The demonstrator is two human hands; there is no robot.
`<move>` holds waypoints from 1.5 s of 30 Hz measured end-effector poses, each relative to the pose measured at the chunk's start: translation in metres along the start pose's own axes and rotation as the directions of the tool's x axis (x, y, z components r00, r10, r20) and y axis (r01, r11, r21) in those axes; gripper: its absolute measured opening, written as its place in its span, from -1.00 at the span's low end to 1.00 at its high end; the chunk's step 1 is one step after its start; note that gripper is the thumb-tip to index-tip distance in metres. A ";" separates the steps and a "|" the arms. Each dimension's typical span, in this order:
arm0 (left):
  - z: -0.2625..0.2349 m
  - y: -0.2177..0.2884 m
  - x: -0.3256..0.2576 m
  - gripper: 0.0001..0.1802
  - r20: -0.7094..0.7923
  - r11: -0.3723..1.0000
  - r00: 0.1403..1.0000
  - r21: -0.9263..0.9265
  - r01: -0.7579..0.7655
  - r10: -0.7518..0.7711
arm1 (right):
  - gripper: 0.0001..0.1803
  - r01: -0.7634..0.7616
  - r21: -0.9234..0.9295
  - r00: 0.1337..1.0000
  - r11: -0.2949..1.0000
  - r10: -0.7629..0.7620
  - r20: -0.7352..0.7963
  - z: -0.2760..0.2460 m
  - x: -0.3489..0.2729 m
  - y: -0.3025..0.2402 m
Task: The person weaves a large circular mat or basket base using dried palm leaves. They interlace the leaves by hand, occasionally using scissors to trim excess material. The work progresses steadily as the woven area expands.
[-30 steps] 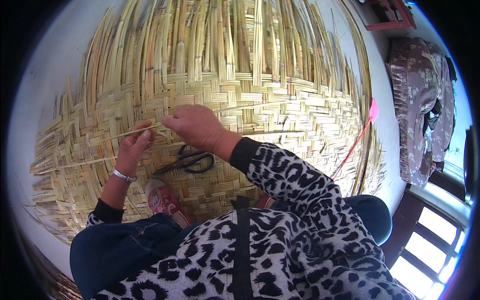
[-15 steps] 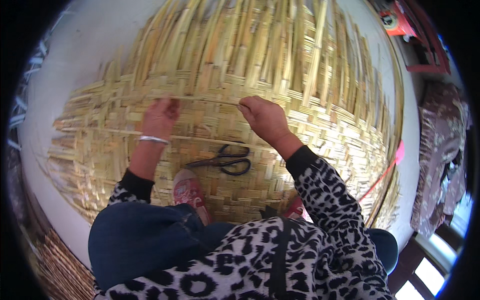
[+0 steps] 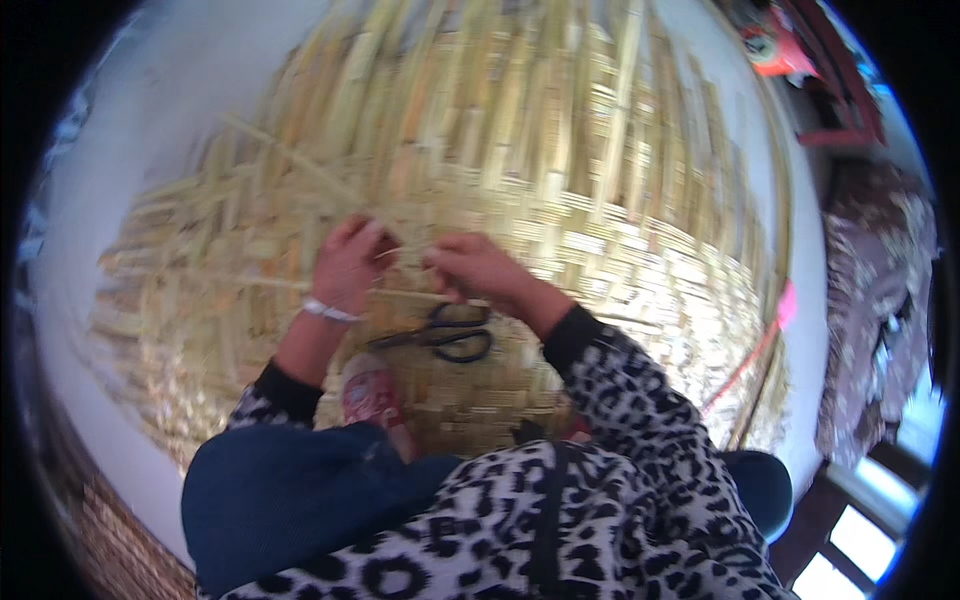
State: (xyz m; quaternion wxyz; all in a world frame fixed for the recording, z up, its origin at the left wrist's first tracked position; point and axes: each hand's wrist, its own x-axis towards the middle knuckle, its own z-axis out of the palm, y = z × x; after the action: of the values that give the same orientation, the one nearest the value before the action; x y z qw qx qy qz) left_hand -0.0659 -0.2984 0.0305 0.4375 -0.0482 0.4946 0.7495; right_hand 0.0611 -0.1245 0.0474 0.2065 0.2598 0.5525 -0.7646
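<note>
A large woven mat of pale bamboo strips (image 3: 560,200) lies on the floor in front of me, with loose strip ends fanning out at its far side and left. My left hand (image 3: 348,262) and my right hand (image 3: 470,266) meet over the woven part, each pinching a thin bamboo strip (image 3: 405,250) that runs between them. Black-handled scissors (image 3: 445,335) lie on the mat just below my right wrist. The picture is blurred by motion.
My foot in a red patterned shoe (image 3: 368,392) rests on the mat's near edge. A pink cord (image 3: 770,335) runs along the mat's right side. Patterned cloth (image 3: 880,290) lies at the right, red objects (image 3: 790,50) at the top right.
The view has swung, putting the mat higher and more central. My two hands have come closer together on the strip; the scissors stay on the mat.
</note>
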 end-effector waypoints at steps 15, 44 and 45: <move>-0.029 -0.012 0.015 -0.89 -0.233 0.973 0.972 0.216 0.077 -0.025 | -0.76 0.258 -0.462 0.920 0.848 -0.362 -0.151 0.004 -0.004 0.015; 0.000 -0.001 -0.009 -0.82 0.076 0.991 0.995 0.125 0.054 -0.064 | -0.77 -0.015 0.158 0.998 0.987 0.006 0.055 -0.006 -0.016 0.000; 0.001 0.001 -0.012 -0.81 0.094 0.994 0.993 0.085 0.068 -0.076 | -0.78 -0.041 0.226 0.994 0.973 0.016 0.111 -0.008 -0.017 0.000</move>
State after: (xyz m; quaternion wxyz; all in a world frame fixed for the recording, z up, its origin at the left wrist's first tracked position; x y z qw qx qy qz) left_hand -0.0589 -0.3048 0.0373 0.4893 -0.0114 0.5009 0.7138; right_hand 0.0757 -0.1164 0.0558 0.2159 0.2477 0.4451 -0.8330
